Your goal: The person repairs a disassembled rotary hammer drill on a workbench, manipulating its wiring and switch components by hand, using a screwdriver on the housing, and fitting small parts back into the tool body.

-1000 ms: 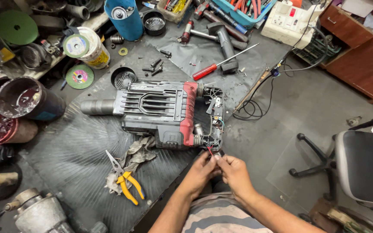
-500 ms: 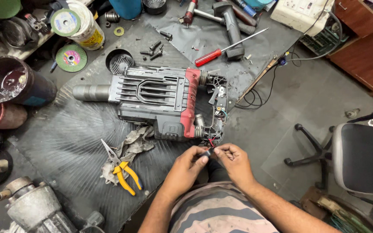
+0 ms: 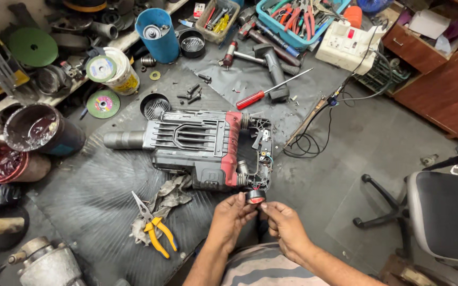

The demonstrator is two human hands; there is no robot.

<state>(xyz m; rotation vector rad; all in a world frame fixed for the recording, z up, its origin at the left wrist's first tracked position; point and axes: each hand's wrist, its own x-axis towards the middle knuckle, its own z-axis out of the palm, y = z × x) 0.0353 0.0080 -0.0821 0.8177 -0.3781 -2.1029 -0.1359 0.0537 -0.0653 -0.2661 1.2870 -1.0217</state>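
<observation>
a: what are the hands doing now?

b: both are meeting just below the opened rear end of the grey and red demolition hammer (image 3: pixel 197 145), which is lying on its side on the dark ribbed mat (image 3: pixel 80 201). between them they are holding a small black round part with a red face (image 3: pixel 255 196).

a: and the fingers?

b: the left hand (image 3: pixel 232 218) is pinching the part from its side with fingertips pressed together, and the right hand (image 3: pixel 283 224) is pinching it from the other side, thumb on top. neither hand is spread.

a: what is different from a moment ago?

b: half a second back the fingers were working right at the thin wires in the exposed handle cavity, and no round part was showing. now the hands are sitting slightly lower, with that part in view between them. i'm judging it as just freed or being readied to go in; which one, i cannot tell.

a: anything close by?

b: yellow-handled pliers (image 3: pixel 155 228) are lying on a rag (image 3: pixel 170 193) to the left, and a red-handled screwdriver (image 3: pixel 263 92) is resting beyond the tool.
</observation>
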